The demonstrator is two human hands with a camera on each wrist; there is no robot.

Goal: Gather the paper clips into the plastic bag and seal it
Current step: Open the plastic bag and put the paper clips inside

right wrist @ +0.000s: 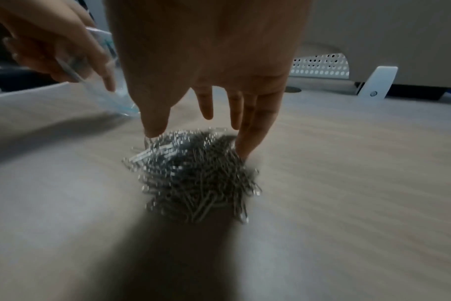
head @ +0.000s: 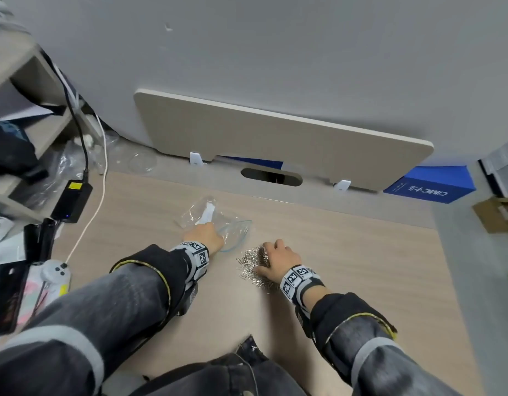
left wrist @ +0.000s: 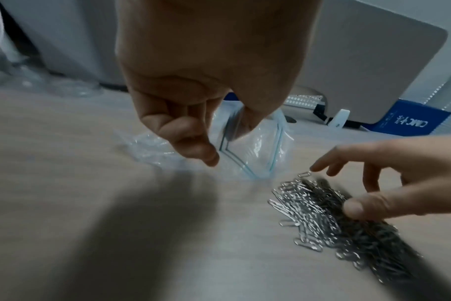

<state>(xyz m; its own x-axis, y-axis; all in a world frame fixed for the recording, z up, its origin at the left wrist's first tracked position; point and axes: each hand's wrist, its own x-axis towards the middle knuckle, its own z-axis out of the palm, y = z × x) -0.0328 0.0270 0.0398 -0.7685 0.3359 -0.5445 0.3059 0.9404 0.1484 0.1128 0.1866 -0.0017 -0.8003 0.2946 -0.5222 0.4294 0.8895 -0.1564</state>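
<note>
Head view: on the wood-grain worktop (head: pixel 333 252), the left hand (head: pixel 204 235) grips the clear plastic bag (head: pixel 218 218) at its blue-lined mouth. The right hand (head: pixel 278 260) rests over a heap of silver paper clips (head: pixel 251 267), just right of the bag. A beige panel (head: pixel 275 138) stands at the worktop's far edge, a blue box (head: pixel 430 184) at far right, and a black power adapter (head: pixel 72 200) at left.

Left wrist view: the left hand (left wrist: pixel 206 81) has its fingers (left wrist: pixel 193 140) curled, with the thumb inside the mouth of the plastic bag (left wrist: pixel 255 148), holding it apart. The paper clips (left wrist: pixel 335 220) lie near the bag's lower corner, under the right hand (left wrist: pixel 389 173), whose fingers are spread.

Right wrist view: the right hand (right wrist: pixel 206 61) reaches down with straight, splayed fingers (right wrist: pixel 255 126) touching the far side of the paper clips (right wrist: pixel 198 177). The left hand (right wrist: pixel 52 46) pinches the plastic bag (right wrist: pixel 111 89), whose lower corner touches the worktop.
</note>
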